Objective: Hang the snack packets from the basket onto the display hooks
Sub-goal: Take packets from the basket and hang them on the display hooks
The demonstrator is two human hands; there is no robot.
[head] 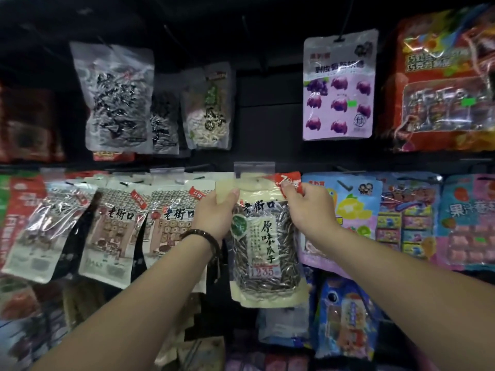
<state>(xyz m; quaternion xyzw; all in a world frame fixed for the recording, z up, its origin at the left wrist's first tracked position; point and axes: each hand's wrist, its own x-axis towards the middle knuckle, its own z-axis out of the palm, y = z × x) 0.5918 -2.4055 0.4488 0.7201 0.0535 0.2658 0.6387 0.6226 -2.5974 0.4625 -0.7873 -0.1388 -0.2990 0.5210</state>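
Observation:
A cream sunflower-seed packet [263, 250] with a clear window and a red top corner hangs upright in the middle row of a dark display wall. My left hand [217, 212] pinches its top left corner, thumb on the front. My right hand [308, 207] pinches the red top right corner. The packet's top edge sits just below a clear price-tag holder [254, 169] at the end of a hook. The hook itself is mostly hidden. No basket is in view.
Matching cream seed packets [112, 231] hang to the left. Colourful candy bags [407, 218] hang to the right. Above are a grey seed bag [117, 97], a purple plum packet [338, 87] and a red bag [442, 84]. More packets fill the row below.

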